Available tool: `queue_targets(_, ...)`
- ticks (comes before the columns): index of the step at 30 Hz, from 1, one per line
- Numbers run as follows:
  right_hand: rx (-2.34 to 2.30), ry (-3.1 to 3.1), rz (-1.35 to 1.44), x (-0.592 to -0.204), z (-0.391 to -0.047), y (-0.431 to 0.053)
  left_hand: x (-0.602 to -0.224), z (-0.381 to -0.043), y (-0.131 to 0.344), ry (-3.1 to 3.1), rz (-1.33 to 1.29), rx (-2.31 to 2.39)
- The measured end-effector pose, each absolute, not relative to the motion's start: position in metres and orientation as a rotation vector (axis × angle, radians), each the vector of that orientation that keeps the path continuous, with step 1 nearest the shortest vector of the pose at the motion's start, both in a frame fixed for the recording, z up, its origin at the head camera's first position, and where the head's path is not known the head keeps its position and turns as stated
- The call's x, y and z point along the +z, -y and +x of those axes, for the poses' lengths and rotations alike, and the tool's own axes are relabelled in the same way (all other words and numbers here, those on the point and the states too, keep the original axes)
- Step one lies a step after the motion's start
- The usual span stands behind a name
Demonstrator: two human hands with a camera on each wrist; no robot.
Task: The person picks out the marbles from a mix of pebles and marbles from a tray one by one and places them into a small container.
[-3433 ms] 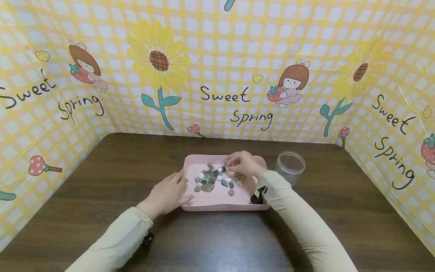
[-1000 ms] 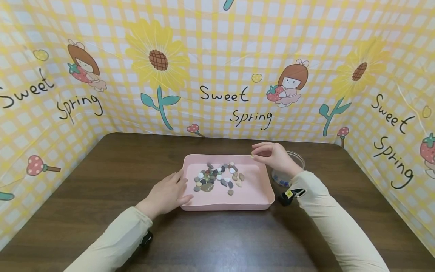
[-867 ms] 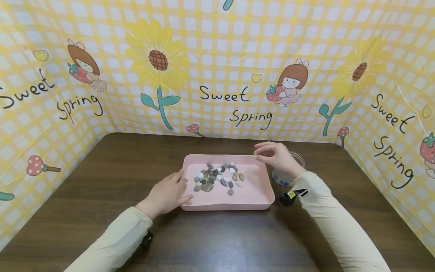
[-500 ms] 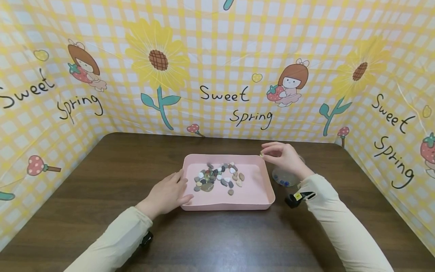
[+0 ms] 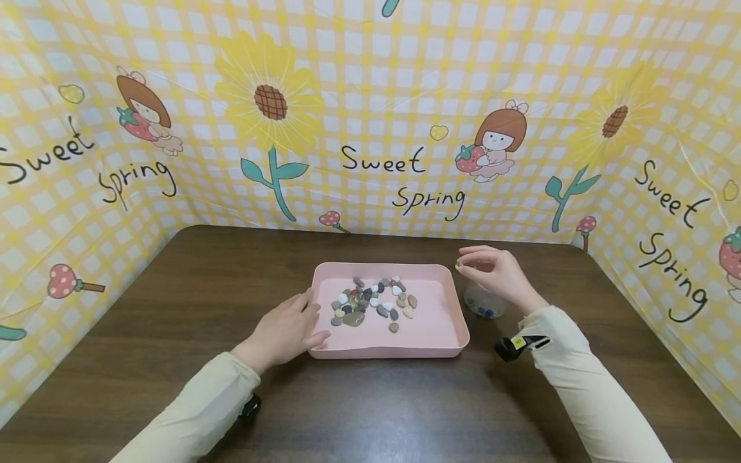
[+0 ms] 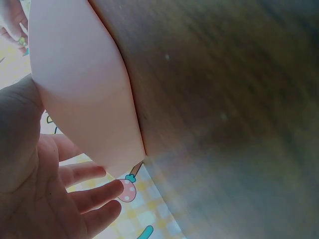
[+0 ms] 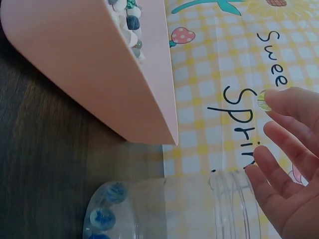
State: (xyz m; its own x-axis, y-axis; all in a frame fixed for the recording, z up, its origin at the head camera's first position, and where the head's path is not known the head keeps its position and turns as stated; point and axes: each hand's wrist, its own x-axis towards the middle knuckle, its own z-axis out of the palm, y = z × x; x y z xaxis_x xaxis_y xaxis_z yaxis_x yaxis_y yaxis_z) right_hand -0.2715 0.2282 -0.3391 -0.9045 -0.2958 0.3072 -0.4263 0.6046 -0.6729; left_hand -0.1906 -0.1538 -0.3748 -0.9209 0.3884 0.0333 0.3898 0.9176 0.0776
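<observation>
My right hand pinches a small clear glass marble with a yellow-green tint between thumb and forefinger. The other fingers spread loosely over the mouth of a clear jar. Inside the jar, several blue marbles lie at the bottom. To the left of it stands a shallow pink tray, where pebbles in grey, white and tan lie mixed with a few shiny pieces. My left hand rests on the tray's left edge, fingers relaxed and thumb over the front corner.
The dark wooden table carries the tray and jar near its middle and right. A yellow checked cloth with printed flowers and lettering hangs round the back and sides. A black wrist camera sits under the right sleeve.
My right hand has gone from among the pebbles, over the tray's back right corner, and on rightward to the jar, carrying the marble. My left hand stays where it was.
</observation>
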Motion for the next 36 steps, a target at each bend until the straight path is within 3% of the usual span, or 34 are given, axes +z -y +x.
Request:
queue_targets(13, 1.238, 2.622, 0.547, -0.343, -0.264, -0.241, -0.375, -0.19, 0.154, 3.047, -0.627, -0.111)
queue_targets(22, 1.189, 2.565, 0.512, -0.322, -0.237, -0.234, -0.375, -0.189, 0.154, 3.04, -0.633, -0.109)
queue_targets(36, 1.109, 2.524, 0.482, -0.357, -0.262, -0.263, -0.376, -0.19, 0.154, 3.044, -0.633, -0.108)
